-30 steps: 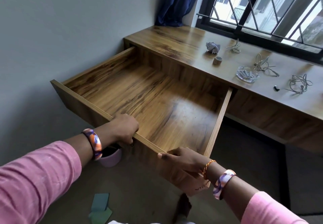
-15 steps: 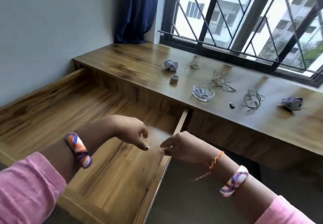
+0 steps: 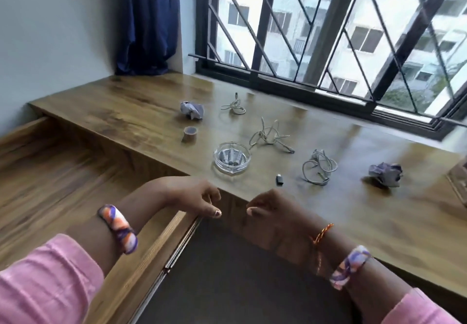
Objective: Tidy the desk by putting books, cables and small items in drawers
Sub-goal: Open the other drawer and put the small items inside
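The wooden drawer [image 3: 63, 172] stands pulled out at the left, with nothing visible inside. My left hand [image 3: 194, 195] hovers over its right side rail, fingers loosely curled, holding nothing. My right hand [image 3: 267, 210] hangs just in front of the desk's front edge, also loosely curled and holding nothing. On the desk [image 3: 126, 111] lie three tangled grey cables [image 3: 233, 106] [image 3: 269, 136] [image 3: 319, 167], two crumpled paper balls [image 3: 192, 110] [image 3: 385, 173], a small tape roll [image 3: 189, 134], a glass ashtray [image 3: 232, 159] with small items in it, and a small black adapter [image 3: 279, 180].
A barred window [image 3: 328, 33] runs along the back of the desk, with a dark blue curtain [image 3: 146, 25] in the corner. Dark floor [image 3: 240, 273] lies below the hands. A framed object [image 3: 458, 179] shows at the right edge.
Both hands let go of the drawer's front edge and moved up toward the desk. The view swung right and up from the open drawer to the desktop items.
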Tool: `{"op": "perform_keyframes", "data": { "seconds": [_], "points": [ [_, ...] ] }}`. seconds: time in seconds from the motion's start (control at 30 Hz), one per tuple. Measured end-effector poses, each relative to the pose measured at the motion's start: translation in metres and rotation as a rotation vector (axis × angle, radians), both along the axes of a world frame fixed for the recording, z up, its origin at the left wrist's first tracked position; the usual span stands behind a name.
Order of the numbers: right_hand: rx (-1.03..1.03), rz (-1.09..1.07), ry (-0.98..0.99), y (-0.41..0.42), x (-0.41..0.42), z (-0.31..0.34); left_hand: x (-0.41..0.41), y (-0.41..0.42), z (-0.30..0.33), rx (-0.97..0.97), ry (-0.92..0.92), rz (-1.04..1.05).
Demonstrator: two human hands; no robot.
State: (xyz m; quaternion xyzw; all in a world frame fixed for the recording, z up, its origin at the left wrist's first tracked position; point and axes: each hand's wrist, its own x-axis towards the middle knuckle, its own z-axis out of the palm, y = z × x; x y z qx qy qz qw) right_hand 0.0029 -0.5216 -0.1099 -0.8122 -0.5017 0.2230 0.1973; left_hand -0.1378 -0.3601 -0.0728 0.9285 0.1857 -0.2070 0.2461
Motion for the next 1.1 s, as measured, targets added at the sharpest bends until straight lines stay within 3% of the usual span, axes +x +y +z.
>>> {"op": "perform_keyframes", "data": {
  "seconds": [0.07, 0.17, 0.27, 0.47, 0.63, 0.87, 1.1],
  "points": [
    [0.041, -0.104, 0.043, 0.015, 0.017, -0.012, 0.005, 0.009, -0.003, -0.002, -0.029, 0.051],
    [0.176, -0.316, 0.331, 0.042, 0.037, -0.030, 0.012, 0.027, -0.008, -0.003, -0.062, 0.124],
    [0.238, -0.433, 0.480, 0.071, 0.054, -0.035, 0.017, 0.046, -0.013, -0.011, -0.082, 0.175],
    [0.140, -0.462, 0.371, 0.115, 0.066, -0.040, 0.018, 0.066, -0.027, -0.051, -0.124, 0.244],
    [0.203, -0.545, 0.437, 0.122, 0.060, -0.045, -0.006, 0.065, -0.033, -0.041, -0.144, 0.290],
    [0.183, -0.452, 0.627, 0.109, -0.010, -0.041, -0.086, 0.043, -0.044, -0.028, -0.146, 0.436],
    [0.108, -0.091, 0.554, 0.110, -0.108, -0.035, -0.163, 0.027, -0.050, -0.309, -0.356, 0.853]
  ]
}}
